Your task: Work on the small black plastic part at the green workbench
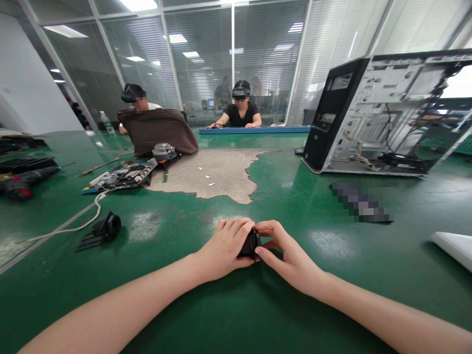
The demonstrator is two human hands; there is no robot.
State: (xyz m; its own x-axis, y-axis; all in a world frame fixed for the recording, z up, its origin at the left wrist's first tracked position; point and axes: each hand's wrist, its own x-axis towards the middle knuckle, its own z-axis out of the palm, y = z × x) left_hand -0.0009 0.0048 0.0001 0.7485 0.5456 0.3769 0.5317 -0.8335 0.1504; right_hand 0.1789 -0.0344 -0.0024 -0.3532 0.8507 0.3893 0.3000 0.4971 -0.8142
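A small black part (249, 245) is between my two hands, just above or on the green table (211, 324). My left hand (229, 245) wraps round its left side, fingers over the top and thumb below. With thumb and fingertips, my right hand (283, 253) grips the part's right edge. The part's underside and much of its left side are hidden by my left hand.
An open computer case (346, 120) stands at the right, near a blurred dark object (362, 203) and a white object (464, 253). At the left are a black bracket (101, 231), a circuit board (122, 176) and a cable. Two people sit across the table.
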